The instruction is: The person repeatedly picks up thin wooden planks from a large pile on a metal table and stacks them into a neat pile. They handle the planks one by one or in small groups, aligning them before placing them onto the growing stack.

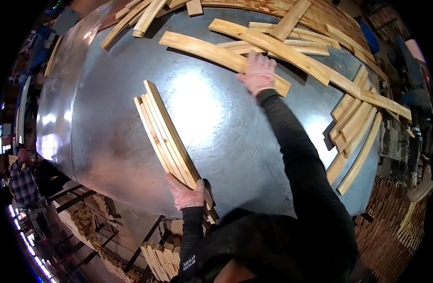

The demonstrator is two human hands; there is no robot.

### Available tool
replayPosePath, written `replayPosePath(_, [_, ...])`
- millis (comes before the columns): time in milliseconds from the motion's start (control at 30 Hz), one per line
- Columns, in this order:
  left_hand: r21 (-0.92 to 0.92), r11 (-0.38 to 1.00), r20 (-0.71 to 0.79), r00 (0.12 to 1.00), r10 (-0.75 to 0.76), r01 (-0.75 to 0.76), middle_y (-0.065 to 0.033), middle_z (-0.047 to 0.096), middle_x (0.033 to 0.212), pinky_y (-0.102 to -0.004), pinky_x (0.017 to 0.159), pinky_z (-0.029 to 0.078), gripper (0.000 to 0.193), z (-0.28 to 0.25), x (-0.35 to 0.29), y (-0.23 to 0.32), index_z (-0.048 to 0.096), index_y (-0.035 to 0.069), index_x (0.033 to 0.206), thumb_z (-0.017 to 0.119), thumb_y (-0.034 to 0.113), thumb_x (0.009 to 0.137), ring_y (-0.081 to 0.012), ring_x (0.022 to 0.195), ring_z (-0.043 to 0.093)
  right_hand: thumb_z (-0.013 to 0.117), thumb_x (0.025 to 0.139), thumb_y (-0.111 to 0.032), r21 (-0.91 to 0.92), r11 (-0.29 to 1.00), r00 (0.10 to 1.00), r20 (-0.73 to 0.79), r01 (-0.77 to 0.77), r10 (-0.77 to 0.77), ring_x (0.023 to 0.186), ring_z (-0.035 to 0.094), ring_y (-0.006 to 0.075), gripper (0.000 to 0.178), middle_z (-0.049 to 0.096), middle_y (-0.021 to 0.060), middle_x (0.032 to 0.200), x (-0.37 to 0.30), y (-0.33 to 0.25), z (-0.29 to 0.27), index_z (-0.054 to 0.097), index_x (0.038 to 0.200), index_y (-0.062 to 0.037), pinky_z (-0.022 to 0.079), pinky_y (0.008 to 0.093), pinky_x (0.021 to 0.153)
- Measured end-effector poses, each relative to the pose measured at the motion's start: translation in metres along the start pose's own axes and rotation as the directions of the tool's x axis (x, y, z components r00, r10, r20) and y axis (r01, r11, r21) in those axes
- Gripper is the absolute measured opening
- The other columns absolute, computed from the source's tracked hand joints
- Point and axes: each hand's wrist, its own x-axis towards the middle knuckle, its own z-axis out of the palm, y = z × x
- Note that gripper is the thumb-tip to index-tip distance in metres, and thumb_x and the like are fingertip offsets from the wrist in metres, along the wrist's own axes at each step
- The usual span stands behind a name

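Note:
At the near edge of the shiny metal tabletop (117,118), my left hand (187,194) is closed around the near end of a small bundle of pale wooden slats (165,134). The bundle lies lengthwise, slanting away to the left, one slat standing a little higher than the others. My right arm stretches to the far side. There my right hand (260,73) is wrapped across a single wooden slat (197,48), thumb at its near edge and fingers over its far edge, slightly blurred. Both hands wear thin pinkish gloves.
Loose slats (278,47) cross each other beyond my right hand. More slats (353,122) lie overlapped along the right side, and others (148,19) at the far left. Stacked wood (162,259) stands below the near edge. A person in a checked shirt (25,181) is at far left.

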Motion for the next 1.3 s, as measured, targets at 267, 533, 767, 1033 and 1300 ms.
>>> replayPosePath(267, [0.056, 0.960, -0.208, 0.938, 0.279, -0.273, -0.0290, 0.025, 0.151, -0.0458, 0.108, 0.037, 0.112, 0.011, 0.046, -0.001, 0.017, 0.006, 0.153, 0.077, 0.054, 0.070, -0.0437, 0.136, 0.035, 0.049, 0.093, -0.035, 0.712, 0.657, 0.641, 0.629, -0.248, -0.440, 0.078, 0.068, 0.0355, 0.064, 0.066, 0.0270, 0.085, -0.137, -0.076, -0.083, 0.036, 0.125, 0.0185, 0.054, 0.0438, 0.067])
replayPosePath(533, [0.159, 0.978, -0.120, 0.980, 0.156, -0.136, -0.0302, 0.021, 0.152, -0.0454, 0.109, 0.036, 0.112, 0.002, 0.051, 0.016, 0.019, 0.005, 0.152, 0.080, 0.042, 0.065, -0.0446, 0.137, 0.032, 0.062, 0.078, -0.062, 0.123, 0.974, 0.934, -0.328, 0.188, -0.139, 0.141, 0.028, 0.0411, 0.102, 0.031, 0.0267, 0.152, -0.010, 0.064, -0.019, 0.024, 0.152, -0.0029, 0.017, 0.0527, 0.116])
replayPosePath(767, [0.433, 0.868, -0.175, 0.922, 0.344, -0.242, -0.0320, 0.020, 0.153, -0.0510, 0.112, 0.030, 0.127, 0.029, 0.022, 0.046, 0.022, 0.001, 0.151, 0.080, 0.067, 0.059, -0.0501, 0.136, 0.029, 0.061, 0.082, -0.022, -0.031, 0.999, 0.984, 0.177, 0.013, -0.007, 0.106, 0.062, 0.0341, 0.065, 0.058, 0.0228, 0.123, 0.017, 0.121, 0.011, 0.039, 0.140, -0.0010, 0.052, 0.0429, 0.087])
replayPosePath(1033, [0.432, 0.890, -0.004, 0.986, 0.165, -0.147, -0.0297, 0.021, 0.153, -0.0556, 0.112, 0.027, 0.125, 0.009, 0.011, 0.074, 0.020, 0.004, 0.152, 0.081, 0.063, 0.060, -0.0543, 0.136, 0.026, 0.060, 0.087, -0.038, 0.776, 0.568, 0.808, 0.506, -0.274, -0.303, 0.111, 0.058, 0.0421, 0.090, 0.049, 0.0275, 0.136, -0.130, 0.021, -0.030, 0.011, 0.153, -0.0009, 0.048, 0.0406, 0.096])
replayPosePath(1300, [0.147, 0.980, -0.167, 0.974, 0.155, -0.131, -0.0332, 0.023, 0.151, -0.0505, 0.108, 0.035, 0.112, 0.008, 0.030, 0.036, 0.018, 0.001, 0.151, 0.077, 0.050, 0.070, -0.0489, 0.137, 0.031, 0.053, 0.092, -0.024, 0.687, 0.713, 0.586, 0.522, 0.142, -0.620, 0.118, 0.055, 0.0386, 0.052, 0.062, 0.0175, 0.121, -0.258, -0.114, -0.076, 0.043, 0.140, -0.0075, 0.041, 0.0405, 0.105])
